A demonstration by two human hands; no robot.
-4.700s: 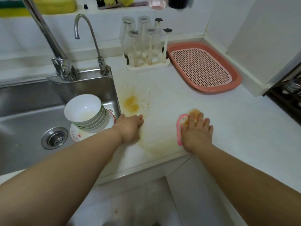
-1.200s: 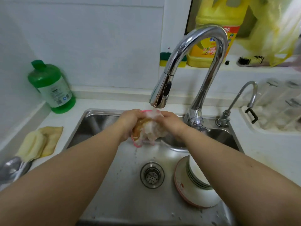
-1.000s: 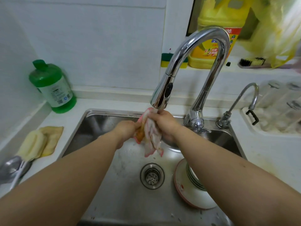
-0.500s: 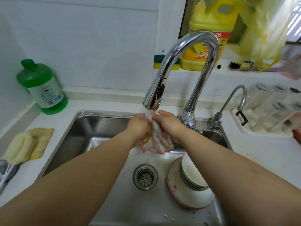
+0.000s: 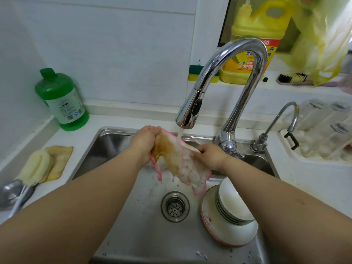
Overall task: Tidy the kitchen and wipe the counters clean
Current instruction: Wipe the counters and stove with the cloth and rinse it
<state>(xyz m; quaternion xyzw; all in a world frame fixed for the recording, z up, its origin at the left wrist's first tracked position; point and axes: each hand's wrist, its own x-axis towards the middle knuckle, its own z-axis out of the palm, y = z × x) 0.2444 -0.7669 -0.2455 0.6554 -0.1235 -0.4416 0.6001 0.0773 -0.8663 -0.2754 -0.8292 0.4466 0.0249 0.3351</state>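
Rinsing stage. The left hand (image 5: pixel 145 142) and right hand (image 5: pixel 208 155), fingers clamped on opposite edges, spread the stained cloth (image 5: pixel 179 164) under the running tap (image 5: pixel 187 116), above the sink (image 5: pixel 118 141). Brown stains remain in the cloth; stacked bowls (image 5: pixel 231 205) are unwashed, so most tidying appears outstanding.

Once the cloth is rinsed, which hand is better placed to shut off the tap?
Probably the right hand. It grips the cloth beside the tall faucet base, where the handle likely sits. The left hand holds the bunched, stained end farther away.
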